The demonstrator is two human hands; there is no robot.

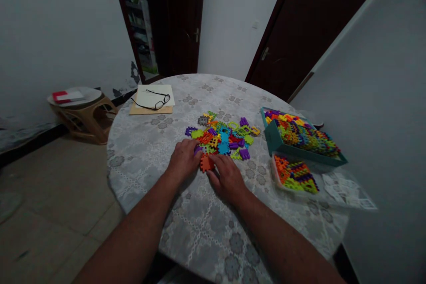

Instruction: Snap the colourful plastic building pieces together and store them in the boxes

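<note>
My left hand [184,158] is closed on a purple toothed building piece [198,149] at the near left of a loose pile. Opposite it, my right hand [229,175] has its fingers curled around the right side of an orange square building piece [207,163] with toothed edges. The two pieces lie close together; whether they are joined I cannot tell. Just beyond my fingers spreads the pile of interlocking pieces [223,147] in blue, purple, green, yellow and red. My fingertips are partly hidden.
A teal box [273,138] full of colourful pieces stands at the right, with a clear plastic tub [277,177] of more pieces before it. Eyeglasses [159,105] rest on paper [143,96] at the far left. A wooden stool [87,124] stands beside the round table.
</note>
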